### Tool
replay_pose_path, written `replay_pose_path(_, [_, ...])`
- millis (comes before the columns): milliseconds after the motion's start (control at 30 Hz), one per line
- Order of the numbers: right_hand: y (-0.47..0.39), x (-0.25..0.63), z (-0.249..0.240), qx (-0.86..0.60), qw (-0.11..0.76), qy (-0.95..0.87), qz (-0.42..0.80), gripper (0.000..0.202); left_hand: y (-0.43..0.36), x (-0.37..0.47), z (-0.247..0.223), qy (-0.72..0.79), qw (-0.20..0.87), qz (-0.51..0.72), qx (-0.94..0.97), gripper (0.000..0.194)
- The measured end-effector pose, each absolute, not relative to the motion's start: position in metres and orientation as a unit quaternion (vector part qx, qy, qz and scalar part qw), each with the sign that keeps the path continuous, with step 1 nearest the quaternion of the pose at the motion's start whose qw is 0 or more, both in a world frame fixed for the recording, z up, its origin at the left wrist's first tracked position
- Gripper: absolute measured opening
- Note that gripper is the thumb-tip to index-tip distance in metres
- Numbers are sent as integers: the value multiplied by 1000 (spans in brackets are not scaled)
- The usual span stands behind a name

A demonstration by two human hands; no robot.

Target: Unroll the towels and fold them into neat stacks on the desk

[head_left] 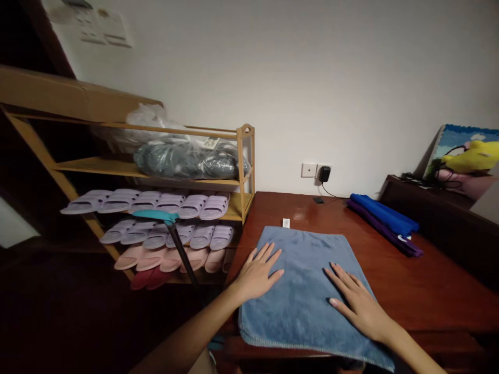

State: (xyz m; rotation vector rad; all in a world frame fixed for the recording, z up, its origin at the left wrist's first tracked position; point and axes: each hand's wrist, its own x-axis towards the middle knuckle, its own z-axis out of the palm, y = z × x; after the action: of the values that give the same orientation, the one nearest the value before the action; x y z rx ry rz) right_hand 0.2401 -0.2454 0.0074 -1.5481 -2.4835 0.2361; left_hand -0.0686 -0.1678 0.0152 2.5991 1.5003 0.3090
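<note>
A blue-grey cloth (300,291) with a stitched edge lies spread on the dark red wooden table (393,270), its near edge hanging a little over the front. A small white tag (286,223) sticks out at its far edge. My left hand (257,275) rests on the left side of the cloth, fingers spread. On the right side lies my right hand (356,301), its fingers stretched out flat on the fabric. Neither hand grips anything.
Folded blue cloth (384,214) and purple cloth (384,228) lie at the table's back right. A black plug (324,174) sits in the wall socket. On the left, a wooden rack (246,171) holds several slippers (214,206) and bagged items (187,158); a teal-topped handle (156,214) stands before it.
</note>
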Motion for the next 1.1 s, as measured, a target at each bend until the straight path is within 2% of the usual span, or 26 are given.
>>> replay_pose_path(200, [-218,304,9,-523,81,-844,85,59,-166,-69,13,491,66,104,862,61])
replay_pose_path(333, [-164,374,-10,-681,105,-720,-85,67,-166,-70,11,492,60,115,861,61])
replay_pose_path(433, [-133,423,-28,-765,80,-619,-160,70,-167,-71,12,495,53,114,860,62])
replay_pose_path(567, [-109,469,-46,-804,38,-587,-91,68,-164,-72,13,503,50,105,857,61])
replay_pose_path(700, [-96,487,-47,-810,44,-583,-43,73,-156,-72,13,522,46,103,846,61])
replay_pose_path(833, [-104,445,-22,-807,86,-583,-34,75,-152,-70,15,541,43,98,834,62])
replay_pose_path(933, [-136,366,-3,-714,154,-683,-14,68,-151,-69,14,540,45,100,835,62])
replay_pose_path(1100, [-196,259,4,-532,113,-836,70,64,-151,-70,9,537,35,105,837,61])
